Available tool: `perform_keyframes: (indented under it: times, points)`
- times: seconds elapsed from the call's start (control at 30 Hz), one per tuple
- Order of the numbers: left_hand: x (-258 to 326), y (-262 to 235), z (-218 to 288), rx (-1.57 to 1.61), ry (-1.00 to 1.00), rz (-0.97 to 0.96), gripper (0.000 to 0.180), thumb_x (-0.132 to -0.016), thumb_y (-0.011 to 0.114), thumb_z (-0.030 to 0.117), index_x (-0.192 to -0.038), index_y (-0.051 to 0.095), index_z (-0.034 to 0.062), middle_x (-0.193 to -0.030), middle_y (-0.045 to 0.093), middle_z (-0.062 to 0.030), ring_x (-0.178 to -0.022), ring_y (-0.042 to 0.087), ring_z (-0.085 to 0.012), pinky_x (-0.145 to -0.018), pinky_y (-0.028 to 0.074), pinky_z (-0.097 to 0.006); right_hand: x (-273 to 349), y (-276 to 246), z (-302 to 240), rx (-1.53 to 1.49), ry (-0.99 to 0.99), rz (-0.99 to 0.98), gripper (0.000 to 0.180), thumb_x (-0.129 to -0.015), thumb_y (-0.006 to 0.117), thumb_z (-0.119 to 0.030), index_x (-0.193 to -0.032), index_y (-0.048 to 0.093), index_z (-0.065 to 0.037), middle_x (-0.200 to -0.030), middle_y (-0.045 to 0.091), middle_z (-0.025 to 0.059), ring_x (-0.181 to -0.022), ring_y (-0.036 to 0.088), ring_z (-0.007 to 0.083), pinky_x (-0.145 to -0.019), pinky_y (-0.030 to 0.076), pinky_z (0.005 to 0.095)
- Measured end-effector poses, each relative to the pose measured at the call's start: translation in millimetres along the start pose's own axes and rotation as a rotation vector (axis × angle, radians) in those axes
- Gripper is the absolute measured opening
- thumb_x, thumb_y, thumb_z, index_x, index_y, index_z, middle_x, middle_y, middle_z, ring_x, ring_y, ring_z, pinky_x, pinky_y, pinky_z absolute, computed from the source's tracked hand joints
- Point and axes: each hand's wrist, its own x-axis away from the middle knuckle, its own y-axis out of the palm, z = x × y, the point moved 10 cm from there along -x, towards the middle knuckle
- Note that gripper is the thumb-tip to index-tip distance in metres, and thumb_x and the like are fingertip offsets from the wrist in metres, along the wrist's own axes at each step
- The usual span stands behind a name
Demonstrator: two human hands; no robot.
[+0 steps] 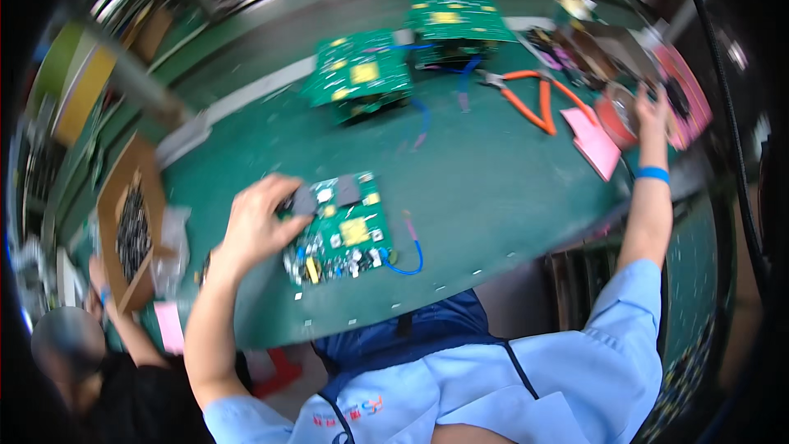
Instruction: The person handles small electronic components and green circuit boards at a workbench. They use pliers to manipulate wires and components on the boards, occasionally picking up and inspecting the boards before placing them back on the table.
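My left hand [261,220] is closed in a pinch, thumb and fingers around a dark grey block [305,200] at the upper left of a green circuit board [355,232]. A second grey block [348,190] sits at the board's top edge. Small components crowd its lower half, and a blue wire [415,266] curls off the right side. Out at the far right, my right hand [652,113] reaches beside a red round container [615,117]. Its fingers look apart and slightly blurred, with nothing visible in them.
Two more green board assemblies [362,74] [457,20] stand at the back. Orange-handled cutters [534,103] lie near pink paper [593,146]. A cardboard box [123,222] of small dark parts stands at left, where another person's arm [123,321] reaches. A black cable [727,74] hangs right.
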Motion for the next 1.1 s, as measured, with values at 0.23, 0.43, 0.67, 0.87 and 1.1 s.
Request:
perform_keyframes:
  times: [0.23, 0.43, 0.67, 0.87, 1.1]
  points:
    - [-12.1, 1.9, -8.1, -0.024, 0.069, -0.176, 0.036, -0.058, 0.061, 0.004, -0.093, 0.053, 0.0041, -0.092, 0.053, -0.0093, -0.087, 0.051, -0.025, -0.078, 0.04, -0.033, -67.6, -23.5, -41.3, 0.353, -0.081, 0.073, 0.034, -0.085, 0.039, -0.022, -0.11, 0.042, 0.0, -0.106, 0.047, 0.0244, -0.101, 0.045, 0.0383, -0.085, 0.039, 0.0458]
    - [-26.3, 24.1, -0.4, -0.136, 0.139, -0.319, 0.04, -0.059, 0.059, 0.002, -0.098, 0.053, 0.0094, -0.108, 0.046, -0.0095, -0.101, 0.043, -0.027, -0.088, 0.035, -0.035, 27.0, 39.6, 21.9, 0.397, -0.148, -0.199, 0.038, -0.084, 0.042, -0.024, -0.112, 0.04, 0.002, -0.111, 0.045, 0.021, -0.106, 0.042, 0.0312, -0.089, 0.036, 0.037]
    - [-42.1, 41.2, 14.0, -0.037, 0.149, -0.162, 0.036, -0.067, 0.059, 0.009, -0.102, 0.051, 0.0093, -0.112, 0.043, -0.0122, -0.102, 0.043, -0.0283, -0.086, 0.038, -0.034, 116.0, 67.1, 54.8, 0.759, -0.304, -0.253, 0.029, -0.084, 0.045, -0.022, -0.101, 0.048, 0.001, -0.08, 0.052, 0.0095, -0.073, 0.049, 0.0148, -0.071, 0.041, 0.0261]
    - [-3.2, 15.6, -48.0, -0.034, -0.272, -0.148, 0.047, -0.064, 0.065, 0.025, -0.104, 0.05, 0.0031, -0.099, 0.052, -0.0124, -0.093, 0.05, -0.023, -0.08, 0.04, -0.032, 313.7, 153.0, 185.3, 1.086, -0.293, -0.553, 0.023, -0.082, 0.047, -0.019, -0.091, 0.048, 0.003, -0.072, 0.048, 0.0059, -0.059, 0.045, 0.0088, -0.053, 0.037, 0.0206]
    - [19.7, 26.2, -57.0, 0.169, -0.253, -0.142, 0.051, -0.06, 0.067, 0.026, -0.102, 0.051, 0.0011, -0.09, 0.052, -0.0113, -0.088, 0.05, -0.0221, -0.079, 0.04, -0.031, 438.8, 198.3, 295.6, 1.201, -0.219, -1.157, 0.014, -0.065, 0.059, -0.008, -0.076, 0.054, 0.0, -0.064, 0.054, 0.011, -0.054, 0.051, 0.0169, -0.049, 0.039, 0.0247]
